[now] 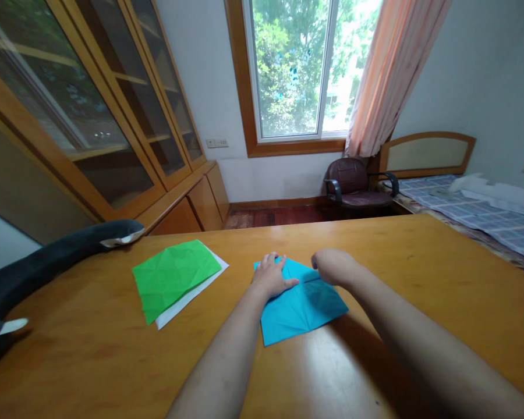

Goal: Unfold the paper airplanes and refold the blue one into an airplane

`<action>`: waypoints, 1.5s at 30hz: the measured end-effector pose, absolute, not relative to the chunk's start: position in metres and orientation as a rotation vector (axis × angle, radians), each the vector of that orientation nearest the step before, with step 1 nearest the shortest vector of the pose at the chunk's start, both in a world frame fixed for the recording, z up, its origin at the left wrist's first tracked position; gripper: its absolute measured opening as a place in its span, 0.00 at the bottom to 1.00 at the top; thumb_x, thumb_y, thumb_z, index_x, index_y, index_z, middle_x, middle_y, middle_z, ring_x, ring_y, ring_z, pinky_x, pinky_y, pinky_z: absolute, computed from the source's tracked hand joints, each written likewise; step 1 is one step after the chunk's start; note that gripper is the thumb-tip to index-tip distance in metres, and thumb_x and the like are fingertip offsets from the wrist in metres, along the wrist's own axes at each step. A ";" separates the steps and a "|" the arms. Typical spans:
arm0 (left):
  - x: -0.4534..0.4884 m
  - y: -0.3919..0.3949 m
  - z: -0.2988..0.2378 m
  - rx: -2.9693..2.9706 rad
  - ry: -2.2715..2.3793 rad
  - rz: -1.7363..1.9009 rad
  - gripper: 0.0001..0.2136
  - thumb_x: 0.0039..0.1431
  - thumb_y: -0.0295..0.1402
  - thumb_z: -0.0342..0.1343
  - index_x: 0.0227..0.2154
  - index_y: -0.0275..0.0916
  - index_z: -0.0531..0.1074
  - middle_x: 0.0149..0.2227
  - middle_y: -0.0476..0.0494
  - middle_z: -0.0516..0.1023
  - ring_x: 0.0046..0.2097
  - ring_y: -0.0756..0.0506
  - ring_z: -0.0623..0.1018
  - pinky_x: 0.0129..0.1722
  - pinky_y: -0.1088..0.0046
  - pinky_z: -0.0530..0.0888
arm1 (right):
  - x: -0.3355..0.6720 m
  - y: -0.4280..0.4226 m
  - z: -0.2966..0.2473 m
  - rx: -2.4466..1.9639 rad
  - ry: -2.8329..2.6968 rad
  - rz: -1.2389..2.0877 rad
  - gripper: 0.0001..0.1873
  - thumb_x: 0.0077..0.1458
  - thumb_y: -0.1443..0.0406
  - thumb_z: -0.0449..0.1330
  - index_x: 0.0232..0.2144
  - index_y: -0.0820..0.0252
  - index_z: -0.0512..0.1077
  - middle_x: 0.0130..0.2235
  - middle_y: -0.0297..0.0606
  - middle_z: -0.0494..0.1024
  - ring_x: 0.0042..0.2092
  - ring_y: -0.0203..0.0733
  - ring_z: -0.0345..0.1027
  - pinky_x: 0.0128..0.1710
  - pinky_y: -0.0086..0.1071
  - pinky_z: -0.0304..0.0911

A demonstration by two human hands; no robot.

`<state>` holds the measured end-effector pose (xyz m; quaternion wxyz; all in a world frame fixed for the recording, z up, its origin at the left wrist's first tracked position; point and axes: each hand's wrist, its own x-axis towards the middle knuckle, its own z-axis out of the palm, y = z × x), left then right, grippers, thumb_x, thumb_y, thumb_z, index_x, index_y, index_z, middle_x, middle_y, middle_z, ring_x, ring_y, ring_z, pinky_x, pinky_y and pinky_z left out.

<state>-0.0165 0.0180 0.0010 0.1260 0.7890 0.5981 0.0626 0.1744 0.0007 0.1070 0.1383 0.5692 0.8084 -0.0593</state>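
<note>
A blue paper sheet point(303, 308) lies on the wooden table point(419, 273), creased and partly folded at its far edge. My left hand point(271, 276) rests flat on its far left part, fingers spread and pressing down. My right hand point(334, 266) sits curled at the sheet's far right corner, fingers bent onto the fold; whether it pinches the paper is hidden. To the left lies a crumpled green paper sheet point(174, 276) on top of a white sheet point(187, 299).
A black and white plush toy point(48, 262) stretches along the table's left edge. Beyond the table stand a dark chair point(358, 186), a bed point(484, 215) at right and glass-door cabinets point(113, 116) at left, under a window.
</note>
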 end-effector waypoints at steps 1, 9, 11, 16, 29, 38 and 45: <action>-0.016 0.018 0.002 2.301 1.739 0.176 0.43 0.48 0.62 0.51 0.64 0.45 0.55 0.67 0.37 0.54 0.66 0.34 0.54 0.63 0.55 0.55 | 0.168 0.004 0.104 1.682 2.388 -0.176 0.18 0.50 0.74 0.56 0.42 0.60 0.79 0.41 0.49 0.81 0.43 0.53 0.75 0.38 0.36 0.67; -0.015 0.016 0.004 2.340 1.748 0.188 0.37 0.50 0.54 0.54 0.63 0.47 0.58 0.64 0.38 0.57 0.64 0.35 0.59 0.60 0.57 0.60 | 0.137 0.014 0.050 1.495 2.709 -0.334 0.13 0.50 0.70 0.59 0.38 0.63 0.78 0.39 0.47 0.79 0.42 0.47 0.72 0.42 0.32 0.62; -0.014 0.016 0.003 2.316 1.763 0.185 0.37 0.50 0.51 0.55 0.63 0.47 0.57 0.65 0.38 0.57 0.65 0.34 0.57 0.61 0.55 0.59 | 0.141 0.013 0.034 1.481 2.868 -0.377 0.13 0.53 0.70 0.56 0.39 0.63 0.77 0.41 0.46 0.78 0.43 0.45 0.70 0.45 0.32 0.60; -0.014 0.015 0.003 2.292 1.747 0.171 0.39 0.50 0.56 0.53 0.64 0.46 0.56 0.67 0.38 0.54 0.66 0.33 0.53 0.62 0.53 0.56 | 0.155 0.010 0.007 1.501 3.108 -0.444 0.13 0.56 0.71 0.52 0.36 0.63 0.77 0.40 0.45 0.76 0.44 0.43 0.66 0.47 0.34 0.59; -0.019 0.008 0.004 2.350 1.774 0.389 0.32 0.53 0.51 0.55 0.59 0.41 0.64 0.59 0.37 0.65 0.60 0.37 0.63 0.61 0.62 0.61 | 0.155 0.011 -0.001 1.507 3.095 -0.388 0.21 0.59 0.68 0.51 0.53 0.64 0.71 0.59 0.47 0.69 0.56 0.48 0.61 0.58 0.39 0.53; -0.029 0.002 0.014 1.988 2.194 0.415 0.32 0.56 0.42 0.54 0.60 0.27 0.61 0.58 0.23 0.67 0.60 0.31 0.66 0.59 0.59 0.62 | 0.152 0.008 0.005 1.507 3.018 -0.279 0.23 0.62 0.67 0.48 0.57 0.64 0.67 0.61 0.46 0.67 0.56 0.48 0.60 0.58 0.39 0.52; -0.045 0.020 0.007 1.492 2.025 0.825 0.33 0.56 0.38 0.57 0.62 0.35 0.55 0.63 0.31 0.63 0.61 0.40 0.68 0.56 0.66 0.68 | 0.154 0.011 0.006 1.634 2.927 -0.180 0.22 0.63 0.66 0.47 0.55 0.63 0.69 0.61 0.45 0.67 0.55 0.49 0.61 0.57 0.37 0.53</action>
